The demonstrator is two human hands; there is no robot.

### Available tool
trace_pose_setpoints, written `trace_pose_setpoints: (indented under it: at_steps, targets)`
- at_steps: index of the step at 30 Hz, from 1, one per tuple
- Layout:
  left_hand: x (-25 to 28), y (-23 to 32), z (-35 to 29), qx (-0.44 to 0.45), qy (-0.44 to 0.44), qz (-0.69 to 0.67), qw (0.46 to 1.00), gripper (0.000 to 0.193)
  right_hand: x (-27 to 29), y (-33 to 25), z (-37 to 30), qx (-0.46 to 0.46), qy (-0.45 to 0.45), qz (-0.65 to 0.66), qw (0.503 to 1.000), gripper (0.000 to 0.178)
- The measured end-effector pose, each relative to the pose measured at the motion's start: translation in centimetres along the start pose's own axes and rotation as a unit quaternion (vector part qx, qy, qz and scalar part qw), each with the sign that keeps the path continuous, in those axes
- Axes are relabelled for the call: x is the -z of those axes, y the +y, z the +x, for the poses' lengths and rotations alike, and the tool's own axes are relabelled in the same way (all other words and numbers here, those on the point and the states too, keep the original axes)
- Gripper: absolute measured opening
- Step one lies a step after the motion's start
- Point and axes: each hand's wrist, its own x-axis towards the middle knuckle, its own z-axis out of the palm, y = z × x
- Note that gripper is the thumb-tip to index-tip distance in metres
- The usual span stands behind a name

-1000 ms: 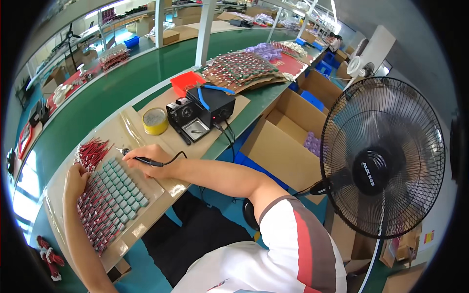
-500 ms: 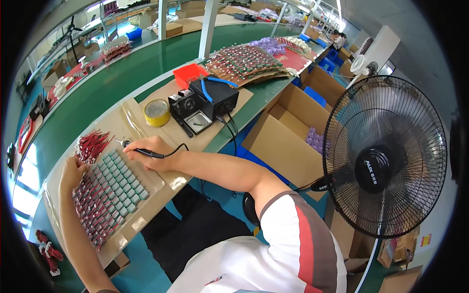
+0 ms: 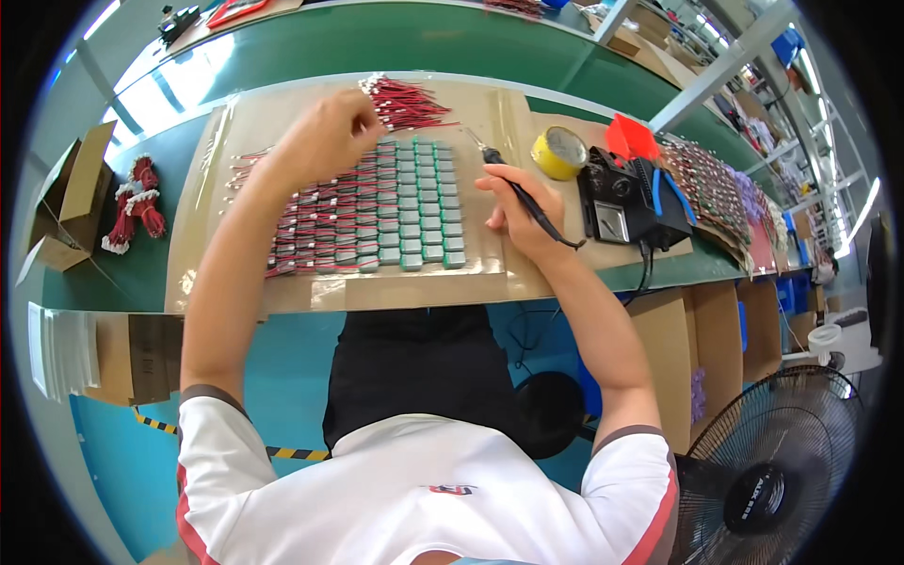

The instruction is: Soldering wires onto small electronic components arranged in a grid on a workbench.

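Observation:
My left hand point(image 3: 325, 137) hovers over the far edge of a grid of small grey-green blocks point(image 3: 424, 202), just left of a pile of red wires point(image 3: 407, 102) with white ends. Its fingers are curled together; whatever they hold, if anything, is hidden. Many blocks on the left side of the grid have red and black leads lying across them. My right hand point(image 3: 518, 231) grips a black soldering iron point(image 3: 535, 211) right of the grid. The iron's tip points up and left toward the wire pile, apart from the blocks.
Right of the iron lie a yellow solder reel point(image 3: 560, 153) and a black soldering station point(image 3: 650, 202), with blue-handled pliers point(image 3: 674, 196) on it. Behind stands a red bin point(image 3: 633, 138). Bundled red wires point(image 3: 137, 207) lie left. A fan point(image 3: 763, 480) stands at the lower right.
The view has turned so the bench lies straight ahead and the fan has dropped to the lower right. My left hand is now over the grid's far edge; my right still holds the iron.

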Motion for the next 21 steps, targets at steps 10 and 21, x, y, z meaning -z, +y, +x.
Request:
trace_pose_setpoints:
  at_steps: [10, 21]
  targets:
    - [-1.0, 3.9, -5.9, 0.032, -0.168, -0.179, 0.969, 0.018, -2.8, -3.7, 0.0, -0.046, -0.041, 0.169, 0.984, 0.041]
    - [-1.9, 3.6, -6.0, -0.065, -0.131, -0.15, 0.978, 0.018, -4.1, -2.9, -0.7, -0.042, 0.003, 0.156, 0.987, 0.031]
